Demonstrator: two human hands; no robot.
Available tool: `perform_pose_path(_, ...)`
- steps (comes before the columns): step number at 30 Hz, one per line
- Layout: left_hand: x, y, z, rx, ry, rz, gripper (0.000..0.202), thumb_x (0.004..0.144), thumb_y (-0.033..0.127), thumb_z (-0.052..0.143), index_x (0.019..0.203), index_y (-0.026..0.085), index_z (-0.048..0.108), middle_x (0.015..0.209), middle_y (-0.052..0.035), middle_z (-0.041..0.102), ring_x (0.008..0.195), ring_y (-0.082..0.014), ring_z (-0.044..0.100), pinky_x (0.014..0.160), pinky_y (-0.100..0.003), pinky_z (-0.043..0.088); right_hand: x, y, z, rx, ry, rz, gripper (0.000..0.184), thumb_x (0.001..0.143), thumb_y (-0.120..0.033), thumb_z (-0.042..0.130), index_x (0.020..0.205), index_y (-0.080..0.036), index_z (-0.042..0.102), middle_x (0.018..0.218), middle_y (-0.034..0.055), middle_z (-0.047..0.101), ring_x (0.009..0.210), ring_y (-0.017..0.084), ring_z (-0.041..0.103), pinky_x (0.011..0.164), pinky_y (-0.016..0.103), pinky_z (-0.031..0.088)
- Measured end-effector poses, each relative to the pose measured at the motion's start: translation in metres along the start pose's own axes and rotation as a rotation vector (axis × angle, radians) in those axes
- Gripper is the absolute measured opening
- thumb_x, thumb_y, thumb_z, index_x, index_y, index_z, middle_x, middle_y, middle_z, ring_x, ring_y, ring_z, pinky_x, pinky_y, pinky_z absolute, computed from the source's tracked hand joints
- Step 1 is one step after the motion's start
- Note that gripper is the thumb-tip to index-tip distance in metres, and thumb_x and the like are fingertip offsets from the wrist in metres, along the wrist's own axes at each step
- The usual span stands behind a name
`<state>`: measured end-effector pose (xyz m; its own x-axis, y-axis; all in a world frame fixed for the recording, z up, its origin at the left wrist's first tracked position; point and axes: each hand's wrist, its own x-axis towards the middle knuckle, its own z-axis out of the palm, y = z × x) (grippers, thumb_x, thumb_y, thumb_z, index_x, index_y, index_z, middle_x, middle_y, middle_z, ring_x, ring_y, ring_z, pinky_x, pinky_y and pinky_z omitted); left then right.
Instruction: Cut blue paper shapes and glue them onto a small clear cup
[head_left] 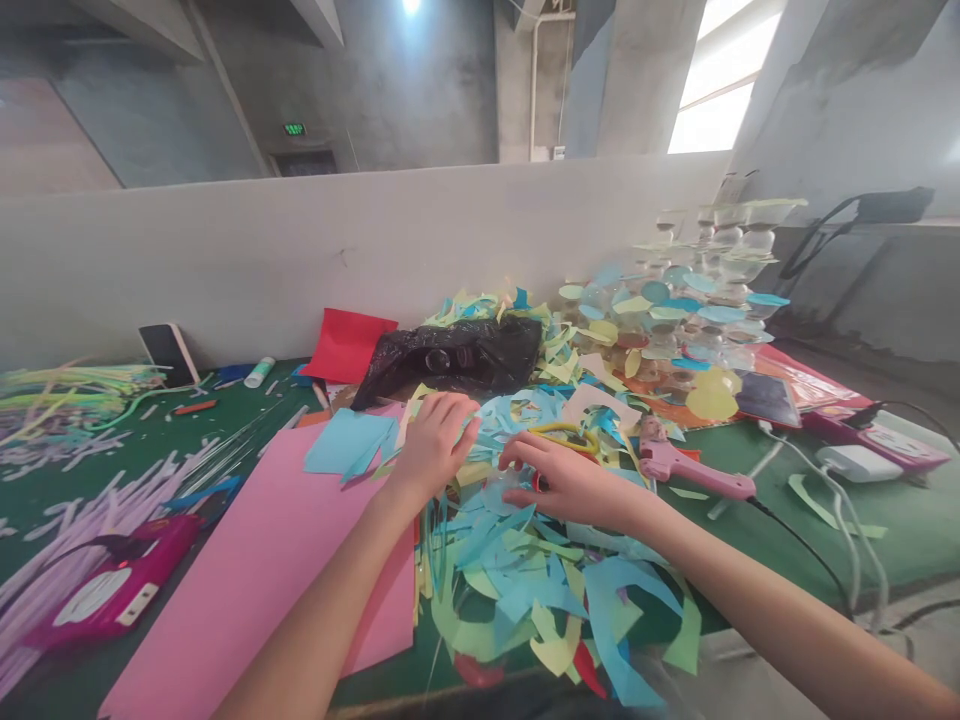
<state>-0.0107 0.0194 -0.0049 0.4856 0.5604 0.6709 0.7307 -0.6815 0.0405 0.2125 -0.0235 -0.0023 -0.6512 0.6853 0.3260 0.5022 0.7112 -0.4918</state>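
Observation:
My left hand (436, 443) reaches over the heap of paper scraps (517, 560), close to the light-blue paper sheets (351, 440). Its fingers stretch forward with the thumb apart, and no held thing shows. To its right, my right hand (559, 478) hovers at or touches the same scraps, fingers bent but spread. Whether it touches the small clear item near its fingertips, I cannot make out. A yellow loop-shaped handle (570, 436) lies just beyond its knuckles. Blue, green and yellow cut strips surround both hands. Pink paper (285, 560) lies beneath my left forearm.
A pink glue gun (694, 470) with a cord lies right. Stacked clear cups with paper discs (697, 300) stand behind it. A black plastic bag (457, 360) sits at the back. Magenta power strips (124, 580), lilac fuzzy stems (105, 520) and a glue stick (259, 372) are left.

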Motion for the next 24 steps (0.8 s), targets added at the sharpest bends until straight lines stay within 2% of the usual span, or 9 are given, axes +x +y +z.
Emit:
perform_pose_path(3,0.001,0.005,-0.005,-0.142,-0.126,0.089,0.027,0.095,0.038,0.044,0.106,0.018,0.057,0.104,-0.0082,0.064,0.102,-0.0225,0.052,0.090,-0.038,0.044,0.001,0.005,0.000,-0.112,0.148,-0.010,0.023,0.095,-0.039,0.048,0.084,-0.020,0.058,0.082,0.0018,0.059,0.069,0.013,0.053,0.063,0.024,0.040)
perform_pose_path(6,0.001,0.012,-0.006,-0.210,-0.246,0.136,0.037,0.087,0.053,0.052,0.094,0.018,0.061,0.096,-0.0073,0.064,0.095,-0.0227,0.054,0.088,-0.039,0.045,0.001,0.011,-0.007,-0.187,0.380,0.149,0.042,0.096,-0.039,0.040,0.058,-0.020,0.039,0.054,-0.0040,0.038,0.053,0.011,0.037,0.053,0.024,0.029)
perform_pose_path(8,0.001,0.015,-0.005,-0.211,-0.304,0.152,0.039,0.083,0.057,0.056,0.083,0.019,0.062,0.093,-0.0067,0.064,0.094,-0.0226,0.054,0.087,-0.039,0.045,0.000,0.015,-0.015,-0.164,0.534,0.297,0.041,0.095,-0.041,0.040,0.060,-0.021,0.033,0.050,-0.0062,0.030,0.048,0.010,0.030,0.050,0.024,0.025)
perform_pose_path(10,0.001,0.018,-0.003,-0.202,-0.335,0.161,0.040,0.080,0.059,0.060,0.076,0.018,0.062,0.094,-0.0071,0.064,0.096,-0.0232,0.054,0.087,-0.039,0.045,-0.001,0.019,-0.022,-0.121,0.657,0.406,0.031,0.092,-0.042,0.043,0.069,-0.023,0.038,0.051,-0.0079,0.032,0.047,0.010,0.030,0.049,0.023,0.025)
perform_pose_path(12,0.000,0.019,-0.001,-0.193,-0.355,0.161,0.040,0.079,0.058,0.062,0.071,0.018,0.061,0.096,-0.0076,0.064,0.098,-0.0239,0.053,0.087,-0.039,0.046,-0.003,0.023,-0.027,-0.087,0.730,0.448,0.019,0.089,-0.041,0.047,0.082,-0.024,0.041,0.054,-0.0091,0.034,0.047,0.010,0.031,0.049,0.022,0.026)
perform_pose_path(15,0.000,0.020,-0.001,-0.183,-0.352,0.156,0.038,0.080,0.055,0.062,0.070,0.018,0.062,0.095,-0.0076,0.064,0.100,-0.0244,0.053,0.087,-0.040,0.047,-0.004,0.027,-0.028,-0.055,0.755,0.450,0.012,0.087,-0.035,0.048,0.090,-0.025,0.043,0.057,-0.0091,0.032,0.049,0.011,0.032,0.049,0.021,0.028)
perform_pose_path(18,0.001,0.021,-0.003,-0.171,-0.311,0.159,0.033,0.081,0.052,0.061,0.077,0.019,0.064,0.095,-0.0077,0.065,0.100,-0.0246,0.054,0.087,-0.041,0.048,-0.004,0.025,-0.029,-0.036,0.680,0.506,0.005,0.083,-0.029,0.047,0.084,-0.024,0.050,0.054,-0.0081,0.033,0.050,0.011,0.033,0.050,0.022,0.029)
perform_pose_path(21,0.001,0.020,-0.004,-0.152,-0.262,0.173,0.033,0.083,0.051,0.060,0.091,0.019,0.065,0.099,-0.0084,0.066,0.102,-0.0250,0.054,0.091,-0.043,0.047,-0.006,0.022,-0.034,-0.054,0.547,0.550,0.017,0.086,-0.031,0.045,0.086,-0.024,0.060,0.054,-0.0059,0.041,0.049,0.012,0.038,0.049,0.023,0.031)
perform_pose_path(24,0.000,0.018,-0.002,-0.133,-0.203,0.183,0.036,0.086,0.048,0.057,0.105,0.018,0.061,0.106,-0.0093,0.066,0.106,-0.0256,0.053,0.096,-0.044,0.045,-0.024,0.024,-0.041,-0.165,0.480,0.534,0.031,0.090,-0.038,0.042,0.112,-0.024,0.059,0.069,-0.0004,0.058,0.060,0.016,0.054,0.056,0.026,0.040)
